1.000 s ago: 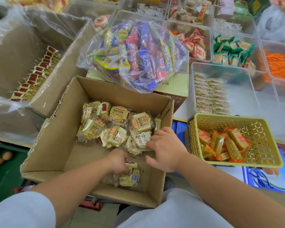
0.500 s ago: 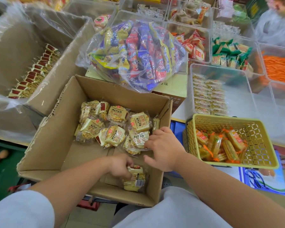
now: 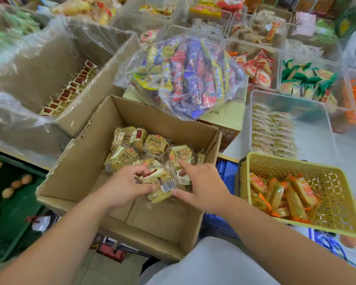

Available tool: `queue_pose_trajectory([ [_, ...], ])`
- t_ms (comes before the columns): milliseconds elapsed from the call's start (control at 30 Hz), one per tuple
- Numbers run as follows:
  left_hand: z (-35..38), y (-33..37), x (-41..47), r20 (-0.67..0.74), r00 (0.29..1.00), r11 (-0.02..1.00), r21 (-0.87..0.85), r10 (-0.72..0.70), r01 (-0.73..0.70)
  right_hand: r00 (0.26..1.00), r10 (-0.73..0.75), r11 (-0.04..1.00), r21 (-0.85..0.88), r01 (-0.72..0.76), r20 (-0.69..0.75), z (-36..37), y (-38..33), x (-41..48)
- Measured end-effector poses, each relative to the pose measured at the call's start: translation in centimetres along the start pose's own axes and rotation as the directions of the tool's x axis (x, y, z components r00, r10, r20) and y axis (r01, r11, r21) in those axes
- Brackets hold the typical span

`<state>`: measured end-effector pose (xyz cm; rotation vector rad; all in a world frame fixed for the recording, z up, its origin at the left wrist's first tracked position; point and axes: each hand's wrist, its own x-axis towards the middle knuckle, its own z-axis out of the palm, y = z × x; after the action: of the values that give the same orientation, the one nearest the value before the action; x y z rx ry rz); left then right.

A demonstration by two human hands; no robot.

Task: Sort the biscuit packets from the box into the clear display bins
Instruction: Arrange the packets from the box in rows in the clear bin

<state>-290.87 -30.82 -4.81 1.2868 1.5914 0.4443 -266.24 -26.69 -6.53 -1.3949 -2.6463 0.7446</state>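
Observation:
An open cardboard box [image 3: 86, 161] sits in front of me with several yellow biscuit packets [image 3: 152, 144] heaped at its far right. My left hand [image 3: 124, 185] grips a bunch of these packets [image 3: 158, 183], one with its barcode facing up, just above the box floor. My right hand [image 3: 201, 185] is on the same bunch from the right, thumb under its edge, index finger stretched onto a packet behind. A clear display bin [image 3: 317, 120] to the right holds rows of the same pale packets [image 3: 271, 130].
A yellow mesh basket [image 3: 337, 214] of orange snack packets stands at the right. A clear bag of mixed blue, red and yellow packets [image 3: 185, 77] lies behind the box. A large plastic-lined carton [image 3: 103, 79] is at the left. More clear bins of snacks fill the back.
My left hand has lifted its packets from the near corner of the box up to the heap. My right hand has shifted onto the same bunch. The view has tilted slightly.

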Motion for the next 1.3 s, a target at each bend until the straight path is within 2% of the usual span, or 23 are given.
queue_pose_trajectory([
  [33,0.4,0.7,-1.0,-0.077,0.997,0.999,-0.045,0.025,-0.029,1.000,0.018,0.983,0.183,-0.018,-0.003,-0.5,-0.1,0.0],
  [100,1.8,2.5,-2.5,-0.212,0.976,0.993,-0.090,0.051,-0.071,0.999,0.042,0.854,0.519,-0.039,0.005,-1.7,0.3,-0.3],
  [167,3.5,4.6,-3.4,-0.330,0.940,0.992,-0.054,0.088,-0.112,1.000,0.021,0.756,0.654,-0.025,0.014,-3.4,1.1,-1.0],
  [233,5.2,6.8,-4.0,-0.420,0.896,0.988,0.010,0.144,-0.154,0.999,-0.052,0.738,0.674,0.030,0.013,-5.4,2.2,-2.2],
  [333,8.0,9.3,-4.2,-0.480,0.859,0.984,0.070,0.177,-0.164,0.993,-0.118,0.737,0.669,0.093,-0.007,-8.2,4.8,-4.2],
  [367,9.0,10.0,-3.9,-0.498,0.854,0.988,0.054,0.152,-0.144,0.994,-0.107,0.728,0.680,0.081,-0.005,-8.9,5.9,-4.8],
  [433,11.0,11.1,-3.1,-0.557,0.830,0.992,-0.089,0.024,-0.088,0.998,-0.044,0.700,0.712,0.058,-0.038,-10.1,8.5,-5.9],
  [533,14.0,12.3,-1.9,-0.638,0.752,0.951,-0.306,-0.166,-0.049,0.967,0.010,0.750,0.641,0.161,-0.254,-11.5,12.5,-7.5],
  [633,17.0,14.0,-1.1,-0.621,0.743,0.911,-0.410,-0.250,-0.037,0.900,-0.103,0.851,0.432,0.300,-0.423,-12.4,15.9,-8.9],
  [733,19.7,16.5,0.2,-0.534,0.807,0.855,-0.514,-0.253,-0.073,0.843,-0.207,0.868,0.305,0.393,-0.497,-12.9,18.3,-9.5],
  [833,21.4,19.5,2.3,-0.354,0.881,0.700,-0.713,-0.314,-0.038,0.823,-0.241,0.875,0.252,0.414,-0.514,-13.2,20.3,-9.4],
  [867,21.7,20.4,3.0,-0.322,0.894,0.680,-0.733,-0.311,-0.028,0.823,-0.242,0.875,0.251,0.414,-0.514,-13.3,20.9,-9.3],
  [1033,23.3,23.1,7.0,-0.261,0.929,0.731,-0.683,-0.261,0.014,0.816,-0.269,0.855,0.263,0.447,-0.512,-13.9,24.5,-8.6],
  [1167,24.0,24.2,10.9,-0.262,0.930,0.818,-0.572,-0.256,0.064,0.886,-0.100,0.880,0.376,0.291,-0.453,-14.9,28.9,-8.0],
  [1300,24.8,24.6,14.9,-0.297,0.933,0.884,-0.466,-0.203,0.044,0.868,0.149,0.904,0.420,0.074,-0.474,-16.3,35.4,-5.4],
])
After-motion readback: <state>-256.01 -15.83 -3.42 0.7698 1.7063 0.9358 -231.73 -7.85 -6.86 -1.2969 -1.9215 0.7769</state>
